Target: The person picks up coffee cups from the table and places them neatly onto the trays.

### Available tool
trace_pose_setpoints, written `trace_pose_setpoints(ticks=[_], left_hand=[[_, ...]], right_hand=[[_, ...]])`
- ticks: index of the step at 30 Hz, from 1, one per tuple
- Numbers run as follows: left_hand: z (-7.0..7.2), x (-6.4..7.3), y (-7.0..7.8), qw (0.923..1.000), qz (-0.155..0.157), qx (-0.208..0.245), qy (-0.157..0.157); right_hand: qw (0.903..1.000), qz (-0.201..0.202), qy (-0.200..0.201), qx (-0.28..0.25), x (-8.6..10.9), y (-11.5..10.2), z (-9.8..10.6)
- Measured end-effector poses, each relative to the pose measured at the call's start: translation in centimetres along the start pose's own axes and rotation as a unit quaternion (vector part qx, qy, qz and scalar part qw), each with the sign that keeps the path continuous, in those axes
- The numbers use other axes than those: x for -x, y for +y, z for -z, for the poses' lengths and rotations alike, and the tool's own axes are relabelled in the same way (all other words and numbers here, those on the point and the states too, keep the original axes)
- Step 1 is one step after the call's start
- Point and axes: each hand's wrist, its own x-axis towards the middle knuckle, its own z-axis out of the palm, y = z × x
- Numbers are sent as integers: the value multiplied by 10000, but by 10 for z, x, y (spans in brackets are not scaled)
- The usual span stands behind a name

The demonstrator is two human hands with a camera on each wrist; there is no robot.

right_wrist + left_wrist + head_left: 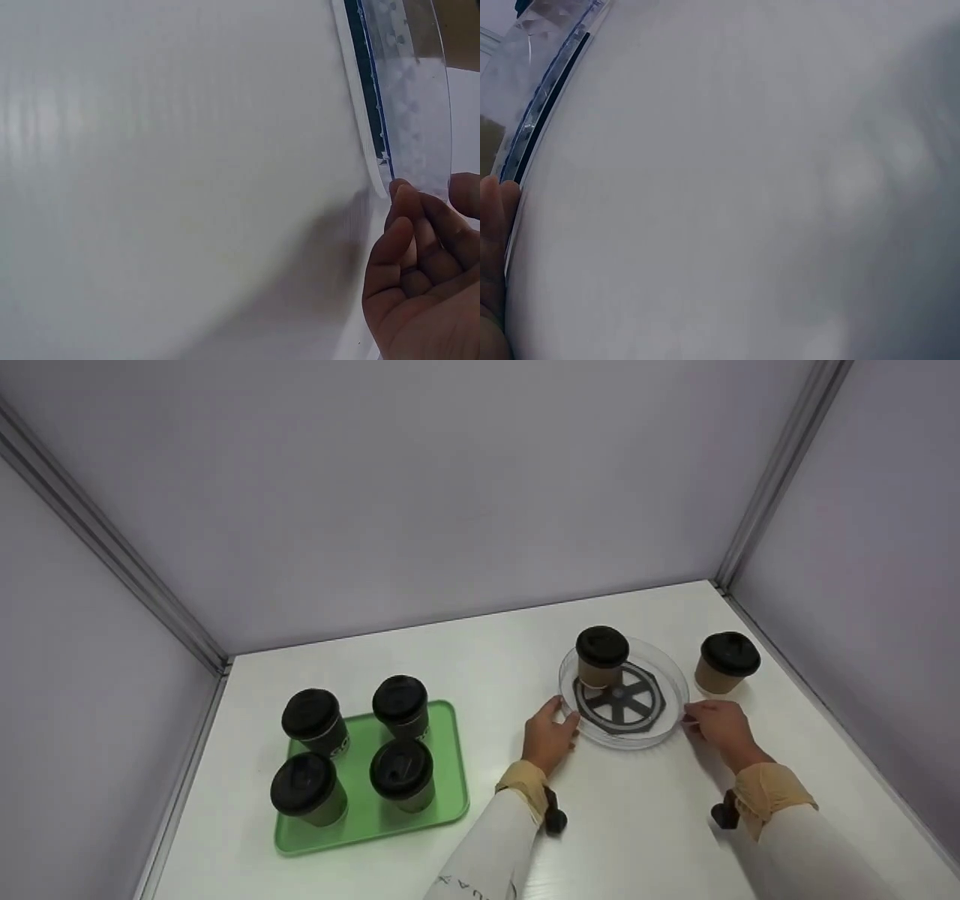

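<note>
A clear round turntable (660, 727) with a raised rim and a dark spoked base lies at the right of the white table. Near its back left stands a paper coffee cup (600, 667) with a black lid. My left hand (550, 737) holds the turntable's rim at the near left, fingertips on the outer wall. At the right side, my right hand (724, 727) pinches the rim; the right wrist view shows the fingers (431, 240) against the clear wall (412, 112). Another lidded paper cup (724, 664) stands just beyond the right hand.
A green tray (450, 765) at the left carries several black-lidded cups, among them a dark cup (319, 724) at the back left and a brown cup (403, 776) at the front right. Grey-white panels (465, 495) stand behind the table (487, 652) and at both sides.
</note>
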Motion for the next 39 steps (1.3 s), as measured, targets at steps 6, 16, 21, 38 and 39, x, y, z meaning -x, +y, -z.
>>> trace_pose_setpoints(ticks=[6, 16, 21, 38, 39], left_hand=[[-1, 0, -1, 10000, 53, 41, 0], [-2, -2, -4, 9999, 8, 107, 89], [-2, -2, -3, 9999, 27, 144, 44], [0, -1, -1, 9998, -153, 96, -6], [0, -1, -2, 9998, -156, 76, -1]], right_hand=[[9995, -140, -78, -273, 8, 2, -4], [9988, -347, -328, -103, 20, 0, -10], [9984, -415, -345, -145, 24, 0, -13], [9966, -557, -401, -451, 42, -7, -33], [9959, -612, -415, -522, 42, -7, -34]])
